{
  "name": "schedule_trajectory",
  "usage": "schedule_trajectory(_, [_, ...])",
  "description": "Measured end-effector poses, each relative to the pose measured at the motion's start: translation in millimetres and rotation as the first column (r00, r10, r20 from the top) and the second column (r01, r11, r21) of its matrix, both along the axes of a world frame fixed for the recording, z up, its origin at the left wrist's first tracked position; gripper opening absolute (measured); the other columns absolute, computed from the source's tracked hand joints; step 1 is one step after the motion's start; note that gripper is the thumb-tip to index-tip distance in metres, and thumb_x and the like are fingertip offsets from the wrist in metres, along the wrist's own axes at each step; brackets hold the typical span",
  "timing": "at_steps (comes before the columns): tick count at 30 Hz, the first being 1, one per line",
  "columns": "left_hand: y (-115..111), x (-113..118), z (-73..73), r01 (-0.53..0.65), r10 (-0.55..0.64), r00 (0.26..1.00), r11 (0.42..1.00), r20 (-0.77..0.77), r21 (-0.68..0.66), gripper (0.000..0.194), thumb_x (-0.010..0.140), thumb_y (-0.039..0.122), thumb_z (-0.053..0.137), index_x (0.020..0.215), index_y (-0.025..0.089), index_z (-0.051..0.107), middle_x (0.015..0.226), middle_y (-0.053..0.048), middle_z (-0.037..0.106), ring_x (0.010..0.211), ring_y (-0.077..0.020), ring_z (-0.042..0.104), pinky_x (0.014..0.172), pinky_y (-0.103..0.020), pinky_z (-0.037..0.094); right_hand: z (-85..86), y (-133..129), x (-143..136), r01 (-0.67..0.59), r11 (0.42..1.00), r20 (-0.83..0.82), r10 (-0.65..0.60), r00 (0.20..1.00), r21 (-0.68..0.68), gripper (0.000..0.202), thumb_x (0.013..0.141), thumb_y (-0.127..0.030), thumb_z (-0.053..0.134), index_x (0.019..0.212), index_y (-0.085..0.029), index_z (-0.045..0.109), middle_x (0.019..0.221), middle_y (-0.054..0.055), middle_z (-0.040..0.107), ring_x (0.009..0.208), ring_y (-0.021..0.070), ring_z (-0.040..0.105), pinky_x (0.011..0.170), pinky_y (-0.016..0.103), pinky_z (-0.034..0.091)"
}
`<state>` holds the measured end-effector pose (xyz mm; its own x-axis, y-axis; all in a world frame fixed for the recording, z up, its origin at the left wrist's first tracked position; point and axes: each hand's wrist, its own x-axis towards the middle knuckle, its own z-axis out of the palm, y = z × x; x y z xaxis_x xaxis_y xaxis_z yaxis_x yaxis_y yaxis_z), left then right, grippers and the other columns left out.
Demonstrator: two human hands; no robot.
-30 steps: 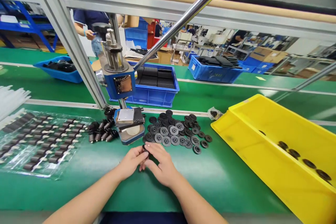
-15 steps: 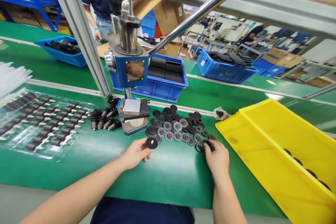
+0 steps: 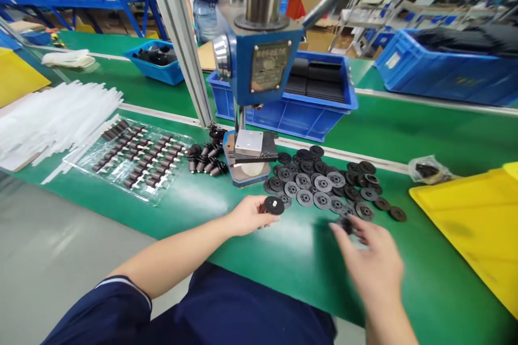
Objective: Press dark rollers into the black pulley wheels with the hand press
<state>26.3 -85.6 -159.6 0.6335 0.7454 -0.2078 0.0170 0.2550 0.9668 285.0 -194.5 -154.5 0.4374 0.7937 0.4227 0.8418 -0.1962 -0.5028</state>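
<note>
Green desk (image 3: 279, 253) spans my remote view; my left hand (image 3: 247, 216) pinches a black disc (image 3: 273, 207) near the blue press (image 3: 243, 75), while my right hand (image 3: 374, 256), partly curled, grips a blurred dark part (image 3: 345, 223) beside the loose discs (image 3: 322, 184).

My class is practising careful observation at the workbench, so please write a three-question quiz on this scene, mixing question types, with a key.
1. The disc in the left hand is: A) white, B) black, C) yellow.
2. True or false: the clear tray lies to the left of the press in the picture.
3. Short answer: what stands behind the press, holding black pieces?

Key: 1. B. 2. True. 3. A blue crate.
</note>
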Motion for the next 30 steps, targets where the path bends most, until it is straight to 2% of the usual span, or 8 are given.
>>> schedule_trajectory(2, [-1,-1,1.3,0.005,-0.005,1.000,1.000,-0.019,0.008,0.032,0.072,0.034,0.076,0.088,0.010,0.063,0.063,0.000,0.058,0.054,-0.0075,0.053,0.046,-0.017,0.041,-7.0,0,-33,-0.181,0.983,0.029,0.182,0.983,-0.043,0.052,0.084,-0.064,0.055,0.101,-0.017,0.068,0.094,0.009,0.061,0.084,0.0202,0.057,0.079,0.035,0.046])
schedule_trajectory(5, [-3,-2,4.8,0.015,-0.014,0.999,1.000,-0.048,0.022,0.028,0.076,0.033,0.072,0.089,0.010,0.063,0.065,0.000,0.058,0.056,-0.0080,0.055,0.047,-0.017,0.042,-21.1,0,-57,-0.220,0.970,0.057,0.226,0.972,-0.102,0.057,0.083,-0.069,0.054,0.096,-0.016,0.066,0.088,0.009,0.060,0.085,0.0218,0.055,0.080,0.037,0.044])
schedule_trajectory(9, [-5,-2,8.0,0.049,-0.047,0.998,0.996,-0.043,0.069,0.023,0.079,0.032,0.069,0.085,0.010,0.062,0.072,-0.002,0.059,0.062,-0.0096,0.057,0.051,-0.019,0.046,-25.8,-4,-55,-0.163,0.978,0.087,0.175,0.981,-0.134,0.072,0.075,-0.078,0.055,0.106,-0.014,0.063,0.091,0.010,0.061,0.087,0.0235,0.056,0.080,0.038,0.043])
schedule_trajectory(11, [-6,-2,8.2,0.062,-0.059,0.998,0.994,-0.032,0.087,0.021,0.079,0.030,0.068,0.083,0.010,0.063,0.074,-0.003,0.059,0.064,-0.0103,0.058,0.053,-0.020,0.047,-23.3,-7,-52,-0.170,0.975,0.082,0.183,0.980,-0.145,0.074,0.076,-0.078,0.054,0.113,-0.015,0.062,0.092,0.009,0.060,0.088,0.0237,0.056,0.080,0.038,0.042])
schedule_trajectory(19, [-7,-1,6.6,0.064,-0.060,0.998,0.991,-0.036,0.118,0.018,0.074,0.023,0.073,0.082,0.009,0.066,0.074,-0.003,0.062,0.062,-0.0103,0.058,0.056,-0.021,0.047,-21.3,-6,-49,-0.264,0.948,0.017,0.272,0.962,-0.177,0.051,0.087,-0.066,0.051,0.107,-0.020,0.064,0.096,0.008,0.061,0.091,0.0232,0.057,0.080,0.039,0.043])
schedule_trajectory(24, [-6,-2,5.3,0.062,-0.053,0.998,0.961,-0.039,0.270,0.025,0.074,0.030,0.076,0.085,0.009,0.069,0.083,-0.007,0.066,0.073,-0.0144,0.061,0.067,-0.024,0.049,2.3,-2,-65,-0.302,0.952,-0.153,0.291,0.944,-0.051,0.041,0.086,-0.053,0.061,0.111,-0.020,0.063,0.102,0.008,0.061,0.088,0.0196,0.058,0.078,0.034,0.049])
schedule_trajectory(27, [-6,-4,5.0,0.094,-0.068,0.995,0.893,-0.075,0.440,0.021,0.079,0.029,0.071,0.090,0.011,0.071,0.090,-0.009,0.069,0.084,-0.0179,0.065,0.077,-0.027,0.051,22.0,-3,-85,-0.385,0.923,-0.175,0.382,0.908,0.013,0.039,0.088,-0.043,0.063,0.121,-0.022,0.058,0.108,0.008,0.059,0.095,0.0197,0.058,0.082,0.035,0.049])
schedule_trajectory(30, [-7,-5,3.6,0.106,-0.087,0.994,0.829,-0.061,0.550,0.020,0.082,0.024,0.067,0.098,0.013,0.071,0.098,-0.010,0.072,0.093,-0.0194,0.066,0.086,-0.030,0.051,31.6,-1,-102,-0.480,0.876,-0.126,0.482,0.867,0.048,0.039,0.089,-0.035,0.063,0.124,-0.020,0.055,0.108,0.009,0.057,0.098,0.0202,0.056,0.084,0.036,0.049])
